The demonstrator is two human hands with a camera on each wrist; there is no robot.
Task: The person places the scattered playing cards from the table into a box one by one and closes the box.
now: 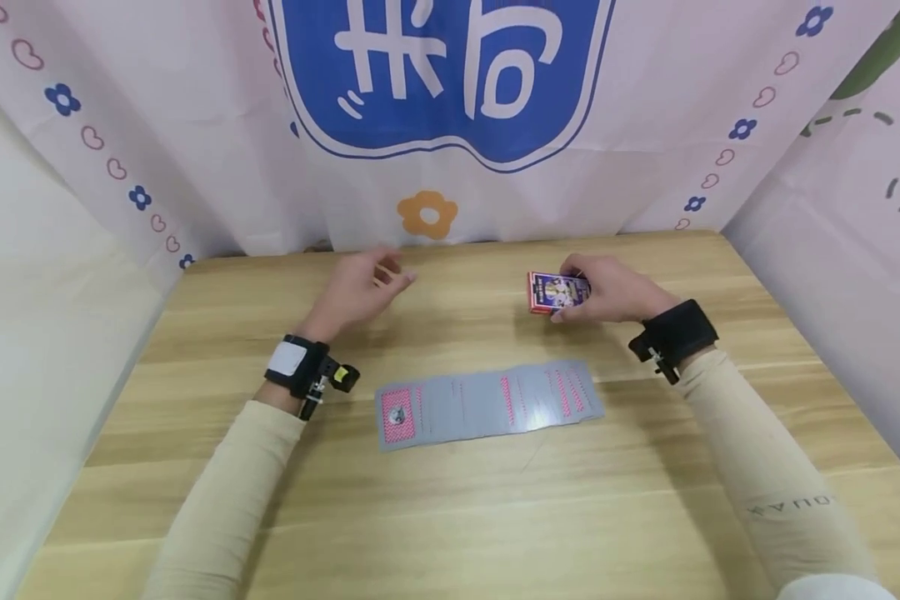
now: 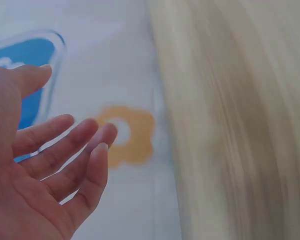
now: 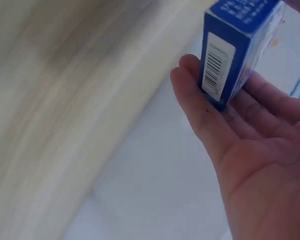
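Note:
My right hand grips a small playing-card box between thumb and fingers, over the back right of the table. Its printed front and a red end show in the head view. From the right wrist, the box's blue side with a white barcode label is visible, the fingers bent around its edges. Across the table's back left, my left hand hovers with loosely bent fingers and an empty palm, also plain in the left wrist view. Between the forearms, a spread row of face-down playing cards lies overlapped, pink-patterned backs showing.
The wooden table runs back to a hanging white cloth with a blue emblem and an orange flower. More pale cloth closes in the left side, and patterned cloth the right.

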